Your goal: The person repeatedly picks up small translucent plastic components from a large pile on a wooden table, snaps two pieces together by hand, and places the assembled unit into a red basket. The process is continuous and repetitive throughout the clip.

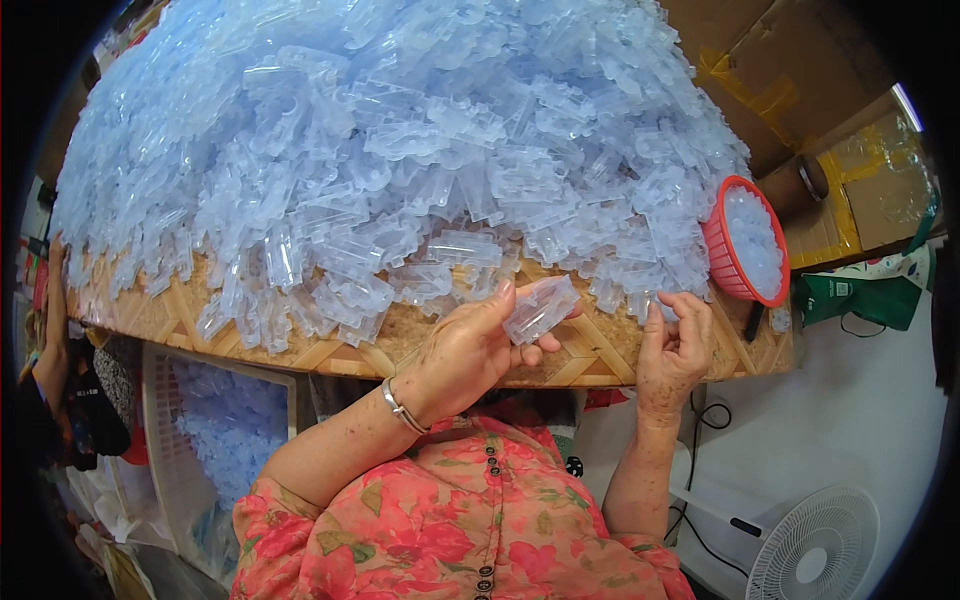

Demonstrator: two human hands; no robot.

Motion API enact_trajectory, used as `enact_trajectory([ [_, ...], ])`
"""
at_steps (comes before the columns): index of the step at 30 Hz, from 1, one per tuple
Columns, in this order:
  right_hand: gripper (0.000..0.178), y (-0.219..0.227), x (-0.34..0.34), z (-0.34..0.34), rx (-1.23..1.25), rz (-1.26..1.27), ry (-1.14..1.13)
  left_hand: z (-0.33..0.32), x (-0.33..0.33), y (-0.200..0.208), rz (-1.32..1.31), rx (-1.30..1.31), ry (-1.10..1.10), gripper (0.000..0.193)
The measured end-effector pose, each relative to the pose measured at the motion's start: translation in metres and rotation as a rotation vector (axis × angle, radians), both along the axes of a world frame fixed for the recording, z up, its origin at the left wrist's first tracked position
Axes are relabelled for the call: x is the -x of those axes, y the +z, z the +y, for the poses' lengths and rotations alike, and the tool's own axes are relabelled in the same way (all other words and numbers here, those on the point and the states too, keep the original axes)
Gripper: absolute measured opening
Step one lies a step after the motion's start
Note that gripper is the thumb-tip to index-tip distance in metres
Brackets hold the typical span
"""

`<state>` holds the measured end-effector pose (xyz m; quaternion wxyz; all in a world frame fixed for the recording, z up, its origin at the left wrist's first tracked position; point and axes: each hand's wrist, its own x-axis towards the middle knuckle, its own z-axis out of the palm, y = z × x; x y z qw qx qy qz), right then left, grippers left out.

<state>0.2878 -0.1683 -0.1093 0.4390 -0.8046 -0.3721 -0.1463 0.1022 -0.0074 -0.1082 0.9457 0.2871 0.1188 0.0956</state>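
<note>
My left hand (465, 350) holds a clear, oblong moulded plastic piece (541, 309) between thumb and fingers, just over the table's near edge. To its right, my right hand (676, 350) is raised with thumb and forefinger curled close together. Whatever they pinch, if anything, is too small to make out. The two hands are apart. In front of them a large heap of similar clear, bluish plastic pieces (420, 130) covers most of the patterned table (590, 362). Some loose pieces (465, 248) lie at the heap's near edge, close to my left hand.
A red plastic basket (735, 255) of small translucent pieces tilts at the table's right end. Cardboard boxes (800, 80) stand beyond it. Below left is a white crate (160, 420) of bluish pieces; a white fan (815, 550) is low right. Another person's arm (52, 330) shows far left.
</note>
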Motion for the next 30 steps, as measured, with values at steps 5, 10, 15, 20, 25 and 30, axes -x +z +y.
enact_trajectory([
  [5,0.019,0.015,-0.012,0.011,-0.015,-0.071,-0.025,-0.001,-0.001,0.004,0.003,0.074,0.023,0.057],
  [10,0.019,0.02,-0.002,0.015,-0.108,0.035,0.146,-0.002,-0.002,0.004,-0.012,0.111,0.016,0.057],
  [15,0.018,0.023,0.035,0.019,-0.16,0.438,0.422,-0.005,-0.002,0.004,0.022,0.062,-0.013,0.055],
  [20,0.019,0.013,0.038,0.024,-0.142,0.717,0.521,-0.007,0.0,0.004,0.043,0.065,-0.046,0.054],
  [25,0.019,0.018,0.04,0.023,-0.139,0.873,0.519,-0.007,0.001,0.0,0.058,0.042,-0.019,0.053],
  [30,0.021,0.015,0.038,0.019,-0.163,1.027,0.553,-0.004,0.003,0.002,0.051,0.001,-0.049,0.058],
])
